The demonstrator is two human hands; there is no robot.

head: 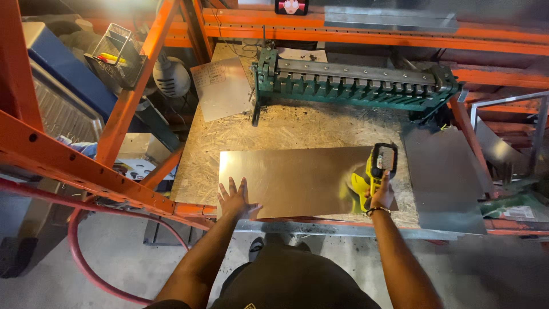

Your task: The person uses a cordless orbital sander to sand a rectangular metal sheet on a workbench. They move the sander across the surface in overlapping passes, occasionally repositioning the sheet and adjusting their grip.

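Forearms: both are reaching forward from the bottom of the view, over the near edge of the table (297, 123).
Left hand (235, 201): I am pressing it flat, fingers spread wide, on the near left corner of the metal sheet (291, 180); it is gripping nothing.
Right hand (382, 195): I am closing it around the handle of the yellow and black cordless power tool (380, 166), with a bracelet showing at my wrist.
Cordless power tool: it is sitting at the right edge of the metal sheet, its black head pointing away from me; whether it is cutting I cannot tell.
Metal sheet: it is lying flat on the chipboard table, its near edge running along the table's front rim.
Second sheet (449, 177): a duller grey one is lying just beside my right hand, overhanging the front.
Green bending brake (354, 83): it is standing across the far side of the table.
Orange rack beams (74, 166): they are framing the left and the back.
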